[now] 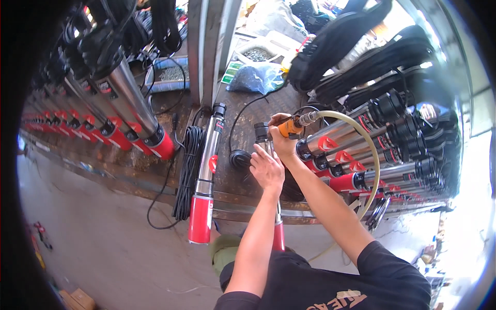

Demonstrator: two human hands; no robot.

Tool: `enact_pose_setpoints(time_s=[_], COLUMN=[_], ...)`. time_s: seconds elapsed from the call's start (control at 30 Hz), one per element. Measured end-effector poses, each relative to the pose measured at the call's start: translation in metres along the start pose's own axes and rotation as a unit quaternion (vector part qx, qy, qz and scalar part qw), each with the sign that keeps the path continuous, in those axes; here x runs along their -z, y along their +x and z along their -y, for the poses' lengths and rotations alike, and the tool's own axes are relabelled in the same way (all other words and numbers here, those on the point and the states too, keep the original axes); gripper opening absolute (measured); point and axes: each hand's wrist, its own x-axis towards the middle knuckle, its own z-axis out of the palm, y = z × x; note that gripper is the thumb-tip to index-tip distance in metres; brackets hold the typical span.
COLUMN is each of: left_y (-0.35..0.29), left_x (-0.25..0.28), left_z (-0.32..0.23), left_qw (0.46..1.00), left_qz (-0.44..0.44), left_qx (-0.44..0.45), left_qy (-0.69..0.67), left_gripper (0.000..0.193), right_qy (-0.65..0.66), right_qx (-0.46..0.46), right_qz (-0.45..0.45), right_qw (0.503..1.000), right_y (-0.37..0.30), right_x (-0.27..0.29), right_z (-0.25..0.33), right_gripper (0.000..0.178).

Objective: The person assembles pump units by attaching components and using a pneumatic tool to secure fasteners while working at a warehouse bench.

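My right hand (281,139) is wrapped round an orange air screwdriver (290,127), its body lying across the top of a slim steel submersible pump (262,132). A pale hose (369,144) curves away from the tool's rear fitting. Just below, my left hand (267,169) grips the same pump's steel body, the index finger stretched along it. The hand and forearm cover much of the pump; its red lower end (279,236) shows near my lap. The screwdriver's tip is hidden. To the left lies another pump (208,165) with a red end, beside a coiled black cable (187,173).
Rows of similar pumps stand at left (126,98) and lie stacked at right (341,150), with black cable bundles (372,62). Behind a metal post (209,51) are a bowl of small metal parts (258,53) and a blue plastic bag (254,77). The bench edge (237,211) runs before me.
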Motion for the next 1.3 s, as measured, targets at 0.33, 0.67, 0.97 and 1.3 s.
enact_pose_setpoints(time_s=[0.33, 0.67, 0.97, 1.3], left_y=[-0.054, -0.115, -0.111, -0.083], left_x=[0.016, -0.071, -0.110, -0.128], left_z=[0.003, -0.076, -0.098, -0.097], left_qw=[0.965, 0.749, 0.682, 0.571], left_qz=[-0.111, 0.203, 0.270, 0.219], left_qx=[-0.239, -0.564, -0.443, -0.583], left_qy=[0.000, 0.281, 0.516, 0.535], left_gripper=[0.062, 0.019, 0.050, 0.022], right_qy=[-0.166, -0.230, -0.067, 0.023], right_qx=[0.081, -0.037, -0.038, -0.063], right_qz=[-0.085, -0.469, -0.533, -0.537], right_qw=[0.979, 0.852, 0.842, 0.841], right_y=[-0.225, -0.436, -0.442, -0.438], right_x=[0.144, 0.223, 0.210, 0.194], right_z=[0.165, 0.198, 0.169, 0.164], right_gripper=[0.017, 0.015, 0.017, 0.018])
